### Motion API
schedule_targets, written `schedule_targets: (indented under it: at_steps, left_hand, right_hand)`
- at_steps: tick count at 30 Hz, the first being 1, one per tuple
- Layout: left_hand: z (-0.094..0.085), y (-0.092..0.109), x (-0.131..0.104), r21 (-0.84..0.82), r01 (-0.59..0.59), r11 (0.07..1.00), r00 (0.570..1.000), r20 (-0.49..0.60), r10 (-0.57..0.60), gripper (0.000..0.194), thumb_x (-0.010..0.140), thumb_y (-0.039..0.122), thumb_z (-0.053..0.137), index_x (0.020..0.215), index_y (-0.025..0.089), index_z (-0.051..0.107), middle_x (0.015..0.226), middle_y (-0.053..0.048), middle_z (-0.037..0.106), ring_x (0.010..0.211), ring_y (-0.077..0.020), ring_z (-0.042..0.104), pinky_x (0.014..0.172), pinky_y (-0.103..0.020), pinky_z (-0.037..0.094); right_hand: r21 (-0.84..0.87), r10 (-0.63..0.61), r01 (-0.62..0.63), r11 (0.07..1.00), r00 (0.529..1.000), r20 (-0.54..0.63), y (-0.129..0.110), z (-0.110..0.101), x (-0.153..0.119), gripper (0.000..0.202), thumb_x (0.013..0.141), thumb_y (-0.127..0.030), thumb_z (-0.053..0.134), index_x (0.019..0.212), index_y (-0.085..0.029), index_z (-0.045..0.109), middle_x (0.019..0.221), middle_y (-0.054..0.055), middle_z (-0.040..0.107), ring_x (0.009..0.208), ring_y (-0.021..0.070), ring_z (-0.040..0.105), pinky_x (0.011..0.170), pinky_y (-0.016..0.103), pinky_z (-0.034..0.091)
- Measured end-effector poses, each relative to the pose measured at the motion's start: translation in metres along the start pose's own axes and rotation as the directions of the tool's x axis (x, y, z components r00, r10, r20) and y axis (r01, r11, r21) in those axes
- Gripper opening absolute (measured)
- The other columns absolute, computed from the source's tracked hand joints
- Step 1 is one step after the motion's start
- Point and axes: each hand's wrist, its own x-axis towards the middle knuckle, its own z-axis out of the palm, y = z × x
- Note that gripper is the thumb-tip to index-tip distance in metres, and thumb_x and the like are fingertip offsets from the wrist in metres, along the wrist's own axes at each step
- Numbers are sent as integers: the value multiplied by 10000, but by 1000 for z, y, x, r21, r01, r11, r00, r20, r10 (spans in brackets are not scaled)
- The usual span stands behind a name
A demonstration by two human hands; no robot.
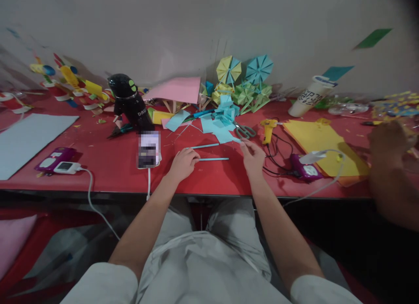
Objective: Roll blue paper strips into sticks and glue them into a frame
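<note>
Two thin light blue paper strips lie roughly side by side on the red tabletop (pixel 209 182). My left hand (pixel 183 165) is closed at the left end of the nearer strip (pixel 214 159), its fingertips gripping it. The farther strip (pixel 206 145) runs just beyond those fingers. Between thumb and fingers, my right hand (pixel 253 161) pinches a small light blue paper piece (pixel 236 140) at the edge of a heap of blue paper (pixel 225 116). Scissors (pixel 245 131) with grey-green handles lie just beyond my right hand.
A black bottle (pixel 132 104) and a phone (pixel 149 149) stand to the left. To the right are a yellow glue gun (pixel 268 130), cables, a purple power strip (pixel 306 169) and yellow sheets (pixel 327 142). Another person's hand (pixel 389 142) is at far right. Folded paper parasols (pixel 258 68) stand behind.
</note>
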Motion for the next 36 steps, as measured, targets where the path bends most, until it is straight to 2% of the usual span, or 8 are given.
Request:
schedule_targets:
  at_steps: [5, 10, 13, 16, 19, 23, 28, 36]
  left_hand:
    - [-1, 2, -1, 21, -9, 1000, 1000, 3, 8, 127, 950, 149, 565, 906, 197, 674, 1040, -69, 692, 1033, -252, 612, 915, -423, 463]
    - [-1, 2, 2, 26, -24, 999, 1000, -6, 24, 63, 927, 269, 649, 920, 209, 665, 1029, -63, 691, 1010, -251, 604, 896, -407, 460]
    - [0, 3, 4, 22, -1, 1000, 1000, 3, 1, 66, 931, 240, 642, 874, 209, 654, 992, -51, 693, 982, -238, 606, 880, -393, 455]
    - [1, 5, 6, 31, 2, 1000, 1000, -5, -1, 84, 934, 214, 631, 853, 206, 651, 988, -51, 693, 984, -237, 609, 882, -394, 456]
    - [2, 6, 5, 38, -11, 999, 1000, -15, 11, 106, 947, 206, 609, 852, 205, 656, 990, -60, 692, 993, -240, 616, 899, -405, 461]
    - [4, 6, 6, 42, -27, 999, 999, -23, 28, 132, 949, 196, 602, 828, 204, 655, 976, -63, 691, 988, -245, 620, 900, -413, 469]
    - [6, 4, 5, 46, -56, 997, 997, -46, 58, 157, 961, 202, 587, 817, 206, 650, 965, -60, 691, 962, -233, 622, 888, -398, 469]
    - [4, 6, 4, 47, -51, 998, 998, -25, 52, 162, 979, 212, 564, 845, 197, 654, 984, -72, 686, 979, -236, 626, 893, -395, 473]
  right_hand:
    - [-230, -151, 143, 963, 988, -21, 9, -7, 1, 216, 848, -387, 642, 867, -195, 738, 1116, 134, 740, 1078, 279, 676, 1003, 501, 502]
    - [-526, -301, 250, 813, 954, -11, 6, -5, -4, 87, 794, -306, 682, 844, -253, 730, 1217, 107, 679, 1220, 331, 568, 1062, 602, 399]
    - [-458, -362, 395, 796, 918, 163, -4, 0, -9, 91, 830, -290, 660, 867, -241, 726, 1166, 114, 694, 1135, 295, 619, 1033, 537, 438]
    - [-283, -371, 517, 808, 819, 437, -11, 6, -14, 119, 872, -285, 623, 895, -227, 724, 1020, 92, 721, 984, 247, 669, 962, 463, 489]
    - [-219, -352, 551, 805, 741, 572, -11, 11, -16, 139, 890, -302, 632, 915, -218, 740, 971, 90, 715, 915, 239, 669, 925, 453, 497]
    - [-191, -317, 534, 824, 712, 626, -7, 12, -15, 149, 923, -306, 625, 889, -234, 750, 933, 83, 705, 898, 245, 654, 907, 463, 493]
    - [-173, -279, 488, 855, 716, 640, -5, 12, -15, 153, 944, -300, 597, 897, -246, 733, 946, 86, 689, 930, 258, 634, 925, 477, 491]
    - [-156, -281, 490, 858, 702, 655, -8, 12, -15, 147, 958, -274, 560, 894, -234, 686, 951, 90, 670, 942, 259, 625, 942, 469, 481]
